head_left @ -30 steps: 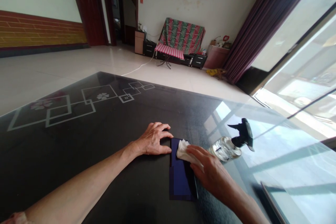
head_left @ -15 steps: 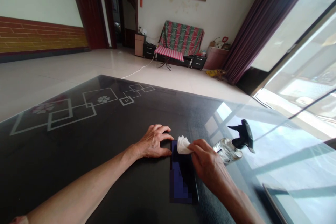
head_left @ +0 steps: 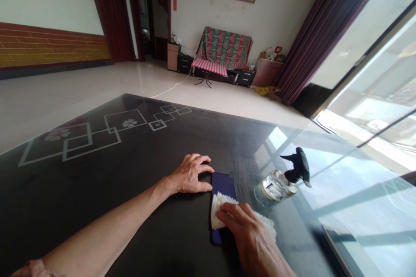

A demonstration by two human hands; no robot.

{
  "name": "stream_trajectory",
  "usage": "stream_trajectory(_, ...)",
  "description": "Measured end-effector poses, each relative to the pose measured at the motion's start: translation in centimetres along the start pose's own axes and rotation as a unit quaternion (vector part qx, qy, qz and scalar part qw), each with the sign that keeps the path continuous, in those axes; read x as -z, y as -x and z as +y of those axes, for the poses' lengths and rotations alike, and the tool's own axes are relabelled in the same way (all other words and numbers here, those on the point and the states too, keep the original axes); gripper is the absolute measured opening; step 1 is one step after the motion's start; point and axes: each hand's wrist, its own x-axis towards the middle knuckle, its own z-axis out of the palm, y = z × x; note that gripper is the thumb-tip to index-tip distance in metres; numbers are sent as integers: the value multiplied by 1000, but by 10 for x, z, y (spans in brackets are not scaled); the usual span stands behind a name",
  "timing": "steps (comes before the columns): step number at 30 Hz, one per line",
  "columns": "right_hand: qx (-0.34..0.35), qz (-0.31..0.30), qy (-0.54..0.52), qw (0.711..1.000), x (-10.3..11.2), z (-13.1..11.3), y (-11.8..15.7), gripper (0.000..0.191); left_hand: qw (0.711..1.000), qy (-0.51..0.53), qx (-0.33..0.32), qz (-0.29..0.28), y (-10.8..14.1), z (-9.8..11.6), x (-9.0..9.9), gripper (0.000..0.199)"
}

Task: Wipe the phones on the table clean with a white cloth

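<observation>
A dark phone (head_left: pixel 224 184) lies flat on the black glossy table (head_left: pixel 156 233), its screen up. My left hand (head_left: pixel 191 175) rests on the tabletop with fingers spread, thumb and fingertips against the phone's left edge. In my right hand (head_left: pixel 248 229) is a folded white tissue (head_left: pixel 218 214), pressed on the lower half of the screen. Part of the tissue with a crimped edge sticks out beyond the right side of the hand. The phone's lower right part is hidden by the hand and tissue.
Right of the phone stands a clear spray bottle (head_left: pixel 276 188) with a black trigger head. A dark-edged flat object (head_left: pixel 338 249) lies at the lower right. Across the floor are a striped stool (head_left: pixel 209 66) and a cloth-covered television (head_left: pixel 224 47). Window light reflects on the table's right side.
My right hand has slid the tissue from the top of the phone toward me, down the screen. The tissue now lies flatter. My left hand has stayed in place.
</observation>
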Motion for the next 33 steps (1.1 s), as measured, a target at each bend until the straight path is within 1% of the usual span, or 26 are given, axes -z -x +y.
stream_trajectory(3,19,-12,-15,1000,-3,-2,13,33,1000,-2,-1,-2,0,0,0,45)
stream_trajectory(6,17,5,-26,1000,-4,1,10,35,1000,-2,-1,-2,1,0,0,45)
stream_trajectory(9,18,22,-25,999,-3,10,-6,38,1000,-5,-3,3,1,0,0,45)
stream_trajectory(15,43,58,0,997,-4,33,-45,41,1000,-17,-9,6,1,0,-1,41)
stream_trajectory(16,45,67,2,997,-3,37,-50,42,1000,-18,-9,6,1,-1,-1,42)
stream_trajectory(19,55,68,12,996,-2,49,-61,46,1000,-21,-5,4,0,-3,-2,45)
stream_trajectory(22,49,78,19,996,-2,57,-67,46,1000,-25,-2,-4,0,-5,-3,46)
stream_trajectory(26,36,90,17,995,-3,52,-66,43,999,-39,3,-12,0,-8,-4,45)
stream_trajectory(31,11,102,26,994,-9,35,-52,37,999,-48,4,-18,-1,-11,-3,41)
stream_trajectory(33,1,107,27,994,-13,30,-45,38,998,-51,7,-23,-3,-12,-3,40)
